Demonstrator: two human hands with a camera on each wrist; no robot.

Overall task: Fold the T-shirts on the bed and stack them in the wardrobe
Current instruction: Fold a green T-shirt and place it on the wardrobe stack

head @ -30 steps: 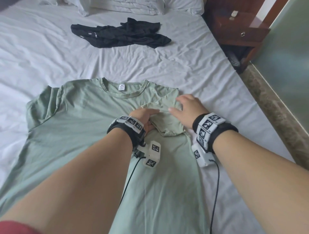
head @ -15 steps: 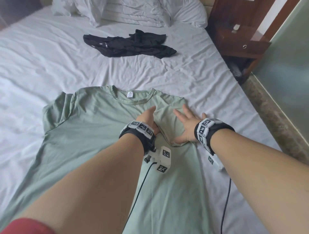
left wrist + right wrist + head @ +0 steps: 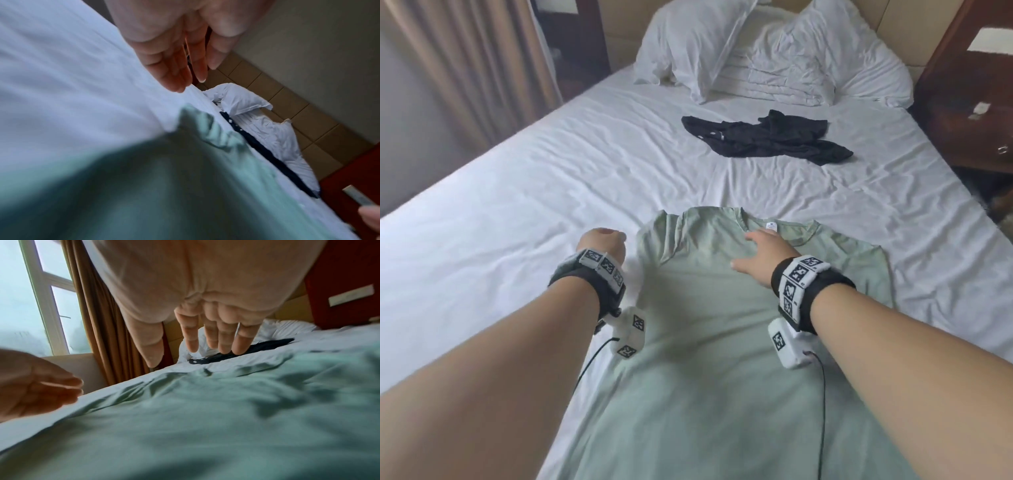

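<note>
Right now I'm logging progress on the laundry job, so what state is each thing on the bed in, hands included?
Green T-shirt: spread flat on the bed, right side folded in, left sleeve out.
Black T-shirt: crumpled, unfolded, near the pillows.
Left hand: holding nothing, over the sheet beside the left sleeve.
Right hand: fingers straight, over the green T-shirt's chest.

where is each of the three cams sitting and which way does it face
Head: looks forward and down the bed at the green T-shirt; both forearms, left hand, right hand show.
Left wrist: looks along the fingers over the sheet toward the pillows.
Right wrist: looks along the fingers toward the curtain.
All three share the black T-shirt.
</note>
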